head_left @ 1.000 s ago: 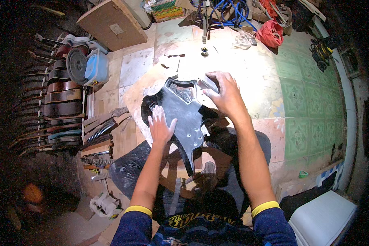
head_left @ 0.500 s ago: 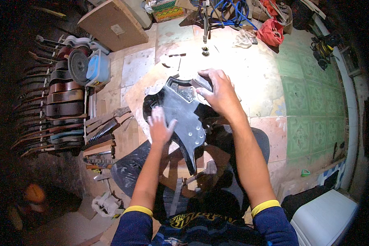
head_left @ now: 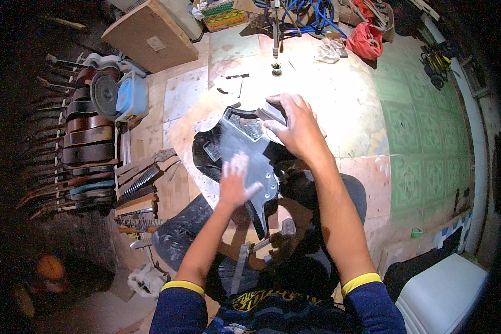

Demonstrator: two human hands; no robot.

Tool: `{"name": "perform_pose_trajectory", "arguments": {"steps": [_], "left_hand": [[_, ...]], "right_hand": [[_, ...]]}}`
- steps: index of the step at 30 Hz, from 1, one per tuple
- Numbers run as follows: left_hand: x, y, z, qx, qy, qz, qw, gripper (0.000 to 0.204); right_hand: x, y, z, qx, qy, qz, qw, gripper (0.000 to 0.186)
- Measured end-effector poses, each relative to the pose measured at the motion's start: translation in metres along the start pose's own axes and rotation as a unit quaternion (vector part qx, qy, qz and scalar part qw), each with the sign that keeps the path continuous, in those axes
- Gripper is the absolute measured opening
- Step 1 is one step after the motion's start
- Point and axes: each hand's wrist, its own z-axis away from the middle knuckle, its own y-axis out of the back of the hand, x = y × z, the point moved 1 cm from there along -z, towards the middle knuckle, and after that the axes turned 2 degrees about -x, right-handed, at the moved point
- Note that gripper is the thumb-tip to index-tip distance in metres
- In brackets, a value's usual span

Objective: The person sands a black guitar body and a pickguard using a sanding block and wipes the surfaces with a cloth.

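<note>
A black electric guitar body (head_left: 254, 155), coated with pale dust, lies in front of me with its cut-out cavities and several round holes facing up. My left hand (head_left: 236, 182) rests on its dusty face, fingers stretched out and thumb spread to the right. At the body's upper right edge, my right hand (head_left: 299, 127) is closed around a grey sanding block (head_left: 275, 113); thumb and fingers grip its sides. The block's underside is hidden. Below the body's pointed lower end, a metal clamp or bar tool (head_left: 242, 257) lies near my lap.
Several guitars (head_left: 89, 131) stand in a row at left, beside a light-blue tub (head_left: 133, 99). Saws and other hand tools (head_left: 142, 186) lie left of my knee. A brown board (head_left: 150, 42) leans at the back; a red bag (head_left: 364, 42) sits far right. A white plastic piece (head_left: 442, 295) stands lower right.
My left hand has slid right and slightly down across the guitar body, uncovering the small cavity at its left. The right hand and its block have barely moved.
</note>
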Motion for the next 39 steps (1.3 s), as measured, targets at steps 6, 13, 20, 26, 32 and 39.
{"name": "perform_pose_trajectory", "arguments": {"steps": [6,13,20,26,32,39], "left_hand": [[-0.019,0.001,-0.026,0.094,0.112,0.025,0.989,0.109],[0.037,0.004,0.02,-0.065,-0.118,0.053,0.989,0.11],[-0.012,0.011,-0.012,0.029,0.08,0.029,0.996,0.1],[0.001,0.006,0.003,0.045,0.103,0.054,0.992,0.1],[-0.004,0.006,-0.002,0.062,0.114,0.041,0.991,0.096],[0.0,0.007,-0.003,0.082,0.129,0.046,0.987,0.093]], "right_hand": [[-0.006,0.003,-0.001,0.006,-0.002,0.002,1.0,0.051],[0.001,0.005,0.0,0.008,-0.01,0.003,1.0,0.051],[0.001,0.004,-0.002,0.017,0.001,-0.006,1.0,0.051],[0.001,0.006,-0.002,0.012,-0.005,-0.002,1.0,0.051],[0.0,0.007,-0.001,0.017,0.002,-0.008,1.0,0.051],[-0.002,0.007,-0.003,0.01,-0.01,0.001,1.0,0.052]]}}
